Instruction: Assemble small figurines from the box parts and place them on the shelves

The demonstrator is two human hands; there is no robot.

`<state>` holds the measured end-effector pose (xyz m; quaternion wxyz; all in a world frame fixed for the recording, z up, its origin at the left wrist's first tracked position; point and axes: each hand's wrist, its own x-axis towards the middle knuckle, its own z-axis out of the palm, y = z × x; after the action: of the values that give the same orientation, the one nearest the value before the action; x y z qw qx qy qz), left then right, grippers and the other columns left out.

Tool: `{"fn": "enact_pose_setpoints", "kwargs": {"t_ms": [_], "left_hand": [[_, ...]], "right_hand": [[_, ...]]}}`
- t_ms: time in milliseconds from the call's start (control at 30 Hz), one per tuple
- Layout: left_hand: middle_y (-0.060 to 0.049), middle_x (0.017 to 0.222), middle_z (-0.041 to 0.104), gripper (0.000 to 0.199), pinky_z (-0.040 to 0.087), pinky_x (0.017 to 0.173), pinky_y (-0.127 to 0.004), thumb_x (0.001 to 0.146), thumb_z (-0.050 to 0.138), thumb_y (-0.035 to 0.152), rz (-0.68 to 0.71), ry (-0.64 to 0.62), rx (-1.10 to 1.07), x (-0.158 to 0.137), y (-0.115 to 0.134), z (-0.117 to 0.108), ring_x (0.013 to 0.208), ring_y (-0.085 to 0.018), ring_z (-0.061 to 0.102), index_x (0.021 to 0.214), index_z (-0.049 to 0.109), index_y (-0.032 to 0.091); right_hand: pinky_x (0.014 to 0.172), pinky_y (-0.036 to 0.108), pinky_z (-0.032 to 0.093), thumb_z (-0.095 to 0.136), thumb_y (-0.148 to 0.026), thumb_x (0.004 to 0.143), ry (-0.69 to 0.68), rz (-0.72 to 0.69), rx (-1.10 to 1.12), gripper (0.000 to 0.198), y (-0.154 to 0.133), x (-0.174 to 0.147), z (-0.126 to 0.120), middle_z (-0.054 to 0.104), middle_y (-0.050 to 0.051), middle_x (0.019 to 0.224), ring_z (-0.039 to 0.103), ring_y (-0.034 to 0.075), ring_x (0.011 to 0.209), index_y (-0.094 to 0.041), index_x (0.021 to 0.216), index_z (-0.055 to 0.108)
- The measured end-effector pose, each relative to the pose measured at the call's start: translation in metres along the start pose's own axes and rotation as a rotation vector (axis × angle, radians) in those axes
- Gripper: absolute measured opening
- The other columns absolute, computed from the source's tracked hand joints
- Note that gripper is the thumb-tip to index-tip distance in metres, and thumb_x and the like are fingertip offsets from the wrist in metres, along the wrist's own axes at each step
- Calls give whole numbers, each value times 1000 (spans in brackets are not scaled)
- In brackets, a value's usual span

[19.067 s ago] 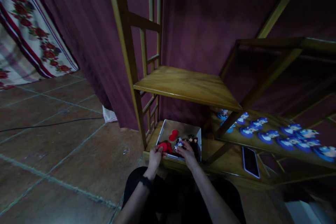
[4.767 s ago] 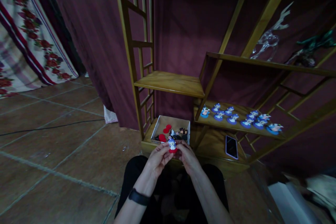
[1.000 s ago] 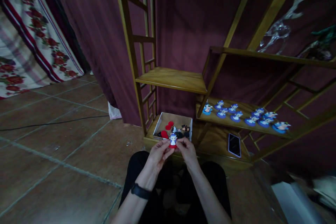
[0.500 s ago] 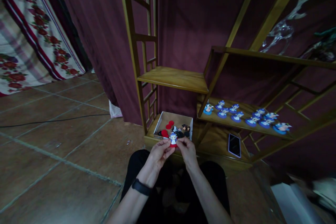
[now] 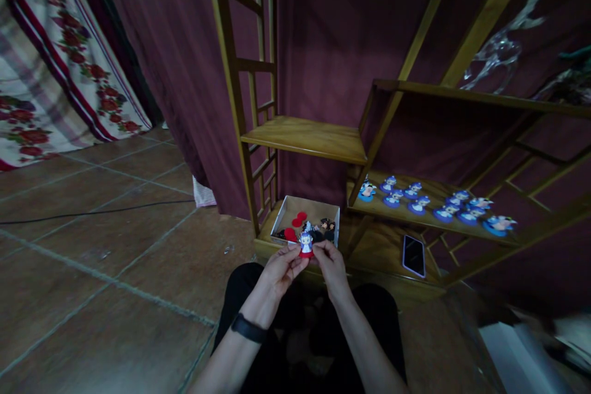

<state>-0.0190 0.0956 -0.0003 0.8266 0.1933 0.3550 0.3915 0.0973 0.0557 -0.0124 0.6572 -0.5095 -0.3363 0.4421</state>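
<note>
A small figurine (image 5: pixel 306 242) with a white body, purple-blue hair and a red round base is held upright between my two hands. My left hand (image 5: pixel 282 268) pinches its left side, and a black band circles that wrist. From the other side, the fingers of my right hand (image 5: pixel 329 263) are closed at the base. Just beyond them is an open box (image 5: pixel 282 217) with red round bases (image 5: pixel 299 219) and several small dark and white figure pieces inside. The figurine and my fingers cover part of the box's near edge.
Several purple and blue figurines (image 5: pixel 419 204) stand on a wooden shelf (image 5: pixel 388 214) at the right. Below them lies a phone (image 5: pixel 414 255). A clear deer ornament (image 5: pixel 496 52) is on the upper shelf. A white box (image 5: pixel 517 354) sits at lower right; a dark cable (image 5: pixel 96 214) crosses the floor.
My hands and the figurine hold nearly the same place. The whole view has shifted very slightly; nothing has been let go or taken up.
</note>
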Motion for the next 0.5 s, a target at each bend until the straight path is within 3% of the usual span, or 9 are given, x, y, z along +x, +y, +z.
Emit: {"fn": "enact_pose_setpoints", "kwargs": {"t_ms": [500], "left_hand": [[-9,69,68,10,55,59,-23,74,61,6,-34,41,-43,4,-1,1,59,-14,66,83,60,9]], "right_hand": [[64,29,51,60,-39,70,4,-14,-91,18,2,5,-4,62,-1,70,59,17,68,-21,72,60]]}}
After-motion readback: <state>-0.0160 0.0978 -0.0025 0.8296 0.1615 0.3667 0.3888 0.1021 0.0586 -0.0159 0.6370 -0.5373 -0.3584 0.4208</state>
